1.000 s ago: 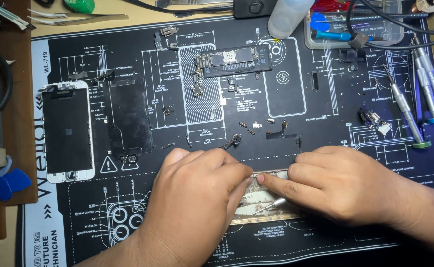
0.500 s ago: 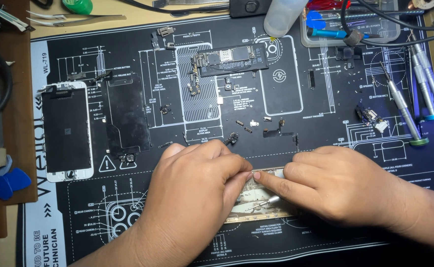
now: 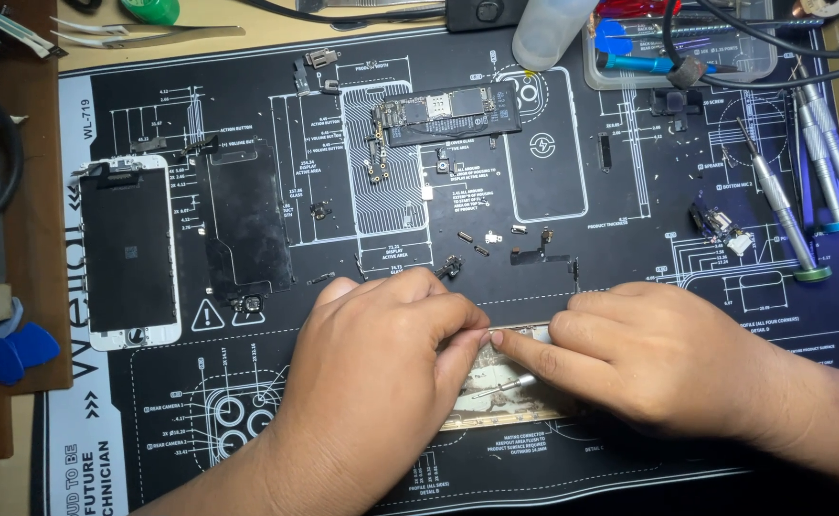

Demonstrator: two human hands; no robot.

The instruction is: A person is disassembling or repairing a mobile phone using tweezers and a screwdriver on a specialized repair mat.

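Head view: the left hand [image 3: 381, 368] and right hand [image 3: 653, 358] both rest on the opened phone housing [image 3: 496, 387], which lies on the repair mat [image 3: 572, 172] well below the logic board [image 3: 448, 113]. Left thumb and right index fingertip press together at the housing's upper edge, the remaining fingers curled close. For good control, keep both palms braced on the housing and apply light, even pressure.

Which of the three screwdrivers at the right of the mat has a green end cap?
The screwdriver lying furthest left of the three, closest to the right hand. Its cap is green; the other two screwdrivers have a blue and a dark cap.
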